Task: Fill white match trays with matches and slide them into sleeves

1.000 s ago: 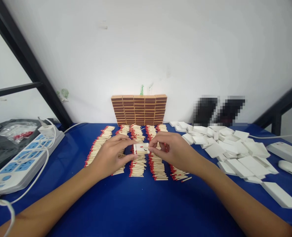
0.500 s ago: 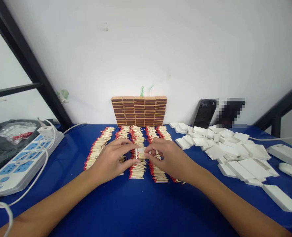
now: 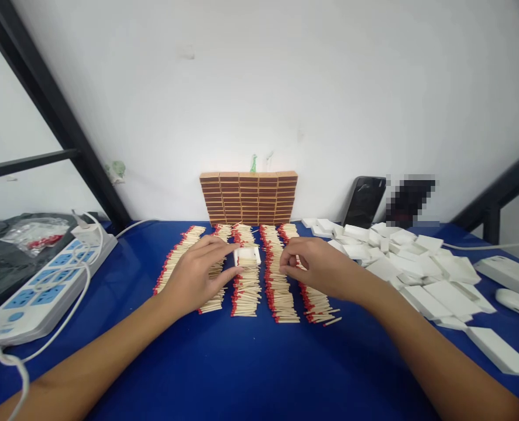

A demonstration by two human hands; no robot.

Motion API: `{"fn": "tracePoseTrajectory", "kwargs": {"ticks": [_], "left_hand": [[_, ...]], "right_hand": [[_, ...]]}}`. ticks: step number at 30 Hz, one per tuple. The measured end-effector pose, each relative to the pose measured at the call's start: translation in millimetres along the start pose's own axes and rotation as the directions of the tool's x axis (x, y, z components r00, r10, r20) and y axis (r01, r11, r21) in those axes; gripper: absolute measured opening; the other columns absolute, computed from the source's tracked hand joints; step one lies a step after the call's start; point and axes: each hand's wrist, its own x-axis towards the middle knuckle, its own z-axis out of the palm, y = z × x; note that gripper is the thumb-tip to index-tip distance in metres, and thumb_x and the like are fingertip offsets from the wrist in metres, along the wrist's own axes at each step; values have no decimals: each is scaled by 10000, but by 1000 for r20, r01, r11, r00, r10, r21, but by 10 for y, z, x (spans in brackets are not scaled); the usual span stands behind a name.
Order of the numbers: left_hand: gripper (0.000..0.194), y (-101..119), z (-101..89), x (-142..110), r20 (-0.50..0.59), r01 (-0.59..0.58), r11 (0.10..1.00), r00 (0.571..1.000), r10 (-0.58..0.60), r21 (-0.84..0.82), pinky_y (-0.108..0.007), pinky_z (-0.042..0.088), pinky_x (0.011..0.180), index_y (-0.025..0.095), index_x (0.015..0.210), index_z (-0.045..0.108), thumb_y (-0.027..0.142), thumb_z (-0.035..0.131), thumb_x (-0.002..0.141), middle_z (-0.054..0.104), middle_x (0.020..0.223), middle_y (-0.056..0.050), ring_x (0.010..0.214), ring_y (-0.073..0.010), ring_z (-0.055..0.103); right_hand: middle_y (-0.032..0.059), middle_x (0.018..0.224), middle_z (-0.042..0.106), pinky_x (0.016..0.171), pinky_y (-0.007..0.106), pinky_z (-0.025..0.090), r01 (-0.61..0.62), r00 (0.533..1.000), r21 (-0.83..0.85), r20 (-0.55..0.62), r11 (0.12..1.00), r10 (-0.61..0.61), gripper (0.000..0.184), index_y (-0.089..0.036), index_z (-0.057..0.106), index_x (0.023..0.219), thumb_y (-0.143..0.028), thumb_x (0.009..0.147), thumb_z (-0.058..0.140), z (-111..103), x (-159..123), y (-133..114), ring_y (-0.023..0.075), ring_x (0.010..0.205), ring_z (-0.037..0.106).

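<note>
My left hand [image 3: 200, 275] pinches a small white matchbox tray [image 3: 247, 256] between thumb and fingers, just above the rows of red-tipped matches [image 3: 247, 286] laid out on the blue table [image 3: 250, 368]. To the right of the tray, my right hand [image 3: 318, 266] hovers over the match rows with its fingertips pinched together; I cannot make out whether they hold anything. A stack of brown matchboxes [image 3: 248, 197] stands against the wall behind the matches.
A heap of white box sleeves and trays [image 3: 411, 269] lies to the right, with a white mouse [image 3: 518, 303] beyond it. A phone [image 3: 364, 202] leans on the wall. At left lies a power strip [image 3: 44, 286] with cables.
My right hand has let go of the white tray and drawn back to the right over the matches. My left hand keeps the tray, now turned with its opening upward and a little farther back.
</note>
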Motion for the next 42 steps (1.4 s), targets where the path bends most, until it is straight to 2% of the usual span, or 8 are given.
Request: {"fn": "tracePoseTrajectory", "kwargs": {"ticks": [3,6,13,21,30,34,39,42], "left_hand": [[402,-12,1,-6,4,-3,1000,1000,3,4,-415,570,929,178,1287,680,347,745,928,767,1045,-91,1021,-235,655],[386,-13,3,-12,15,-13,1000,1000,13,1,-408,569,927,175,1270,686,343,745,928,764,1043,-91,1025,-233,653],[421,-14,9,-9,24,-14,1000,1000,15,-20,-408,575,913,185,1320,668,331,741,931,752,1012,-92,1017,-235,652],[417,-11,9,-11,42,-12,1000,999,13,-17,-414,579,909,184,1312,675,342,739,931,751,1007,-95,1015,-240,657],[411,16,12,-18,57,-8,998,998,12,-60,-393,583,897,190,1311,677,301,751,922,746,979,-89,1029,-234,657],[432,61,13,-19,59,-3,998,998,6,-67,-381,582,886,209,1331,667,306,756,919,745,972,-78,1020,-227,658],[431,159,27,-23,58,-13,995,998,19,-100,-372,583,899,216,1327,653,290,761,916,746,1012,-66,1026,-213,662],[421,189,33,-33,57,-32,993,998,39,-118,-380,590,891,205,1317,652,278,759,917,748,992,-68,1032,-222,666]], "right_hand": [[6,798,693,634,280,426,-17,993,35,119,999,13,78,-212,713,821,-231,894,692,3,3,50,155,727,597],[-5,771,687,610,273,408,-33,985,45,169,998,25,84,-209,692,801,-222,884,688,33,15,47,149,708,584],[-12,739,662,576,261,385,-75,979,88,196,993,57,77,-203,664,812,-198,887,647,90,28,48,137,652,558],[-8,746,642,581,272,365,-55,980,39,195,998,46,137,-210,595,791,-228,927,597,114,-7,65,141,658,528],[21,866,637,660,284,420,-7,992,87,126,996,-4,204,-211,575,885,-348,1028,524,35,-37,-25,160,755,554],[26,913,633,671,279,428,27,997,90,69,996,-33,165,-210,571,917,-303,1042,516,37,-52,-175,156,774,568],[30,936,635,660,277,412,104,994,-67,-30,992,-106,85,-196,569,907,-153,980,578,205,-41,-281,145,750,581],[45,943,639,648,282,407,133,987,-179,-69,975,-148,61,-184,592,929,-141,968,573,298,-29,-279,152,752,597]]}}
